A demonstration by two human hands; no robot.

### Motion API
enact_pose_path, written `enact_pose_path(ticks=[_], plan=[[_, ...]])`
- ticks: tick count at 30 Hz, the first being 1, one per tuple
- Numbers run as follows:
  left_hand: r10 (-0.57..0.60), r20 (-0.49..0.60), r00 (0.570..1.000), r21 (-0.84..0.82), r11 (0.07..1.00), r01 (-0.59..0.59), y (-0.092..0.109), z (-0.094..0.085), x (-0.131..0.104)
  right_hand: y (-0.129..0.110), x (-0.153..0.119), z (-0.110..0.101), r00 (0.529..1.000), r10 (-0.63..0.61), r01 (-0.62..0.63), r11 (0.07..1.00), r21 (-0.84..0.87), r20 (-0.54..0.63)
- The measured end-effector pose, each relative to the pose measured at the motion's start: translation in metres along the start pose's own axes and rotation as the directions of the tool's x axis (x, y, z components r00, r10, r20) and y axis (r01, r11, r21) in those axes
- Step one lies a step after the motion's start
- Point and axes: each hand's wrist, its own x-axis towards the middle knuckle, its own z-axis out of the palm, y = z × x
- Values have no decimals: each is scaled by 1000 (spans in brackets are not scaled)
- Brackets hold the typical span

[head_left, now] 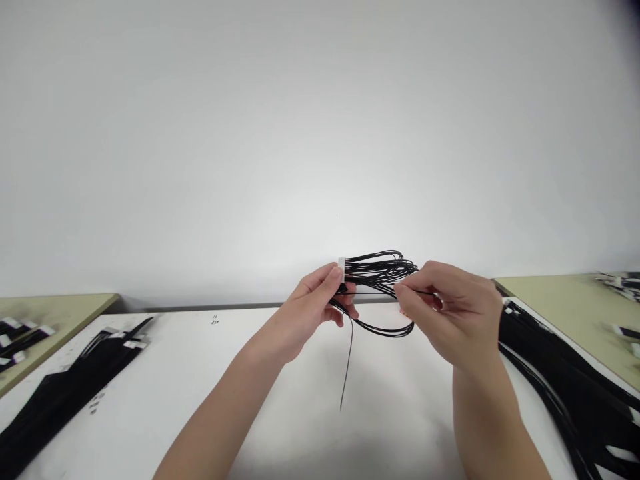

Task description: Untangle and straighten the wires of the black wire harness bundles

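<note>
A white connector [341, 263] with many looped black wires [377, 268] is held up near the middle of the view. My left hand [320, 300] grips the connector between thumb and fingers, at the left end of the loops. To the right, my right hand [445, 307] pinches a thin black wire, whose end sticks out past the fingers. More loops hang below, between the hands, and one loose wire [349, 367] dangles down under my left hand. My left palm hides part of the bundle.
Below lies a white table [195, 360] with small handwritten marks. Black wire bundles [75, 380] rest at its left, and more black cables [555, 373] at its right. Beige side tables [95, 308] hold further pieces. Behind stands a pale wall [300, 133].
</note>
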Motion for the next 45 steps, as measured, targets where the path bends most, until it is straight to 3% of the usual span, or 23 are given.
enact_pose_path(ticks=[2,4,7,10,13,17,20,28,38,41,43,45], plan=[[10,0,1000,18,1000,-10,-1,0,0,-2,0,0,1000,22,-22,1000,7,17],[30,-7,1000,50,998,-29,-1,-1,1,-3,-1,0,991,123,-126,990,61,57],[83,-16,996,118,990,-81,-1,-2,1,-3,0,-2,926,337,-367,908,203,168],[108,13,994,159,981,-109,-1,-3,0,-1,1,-4,866,426,-488,834,257,262],[79,19,997,115,990,-80,-1,-3,0,0,2,-3,897,366,-416,887,198,247],[47,50,998,48,998,-49,-1,-1,0,1,1,3,983,120,-125,992,32,142],[25,82,996,43,999,-28,0,1,-1,0,2,7,994,-3,6,1000,-26,105],[44,49,998,86,995,-48,-1,2,-1,-5,1,13,983,109,-118,991,60,148],[26,25,999,17,1000,-26,0,3,-2,1,2,16,993,37,-42,998,40,110],[42,14,999,-76,996,-40,3,0,-3,6,3,11,996,69,-61,989,133,-57],[65,27,998,-179,982,-59,6,-3,-4,13,5,6,956,162,-94,959,269,-245],[86,44,995,-283,956,-70,9,-5,-5,21,7,0,914,289,-169,910,379,-286]])
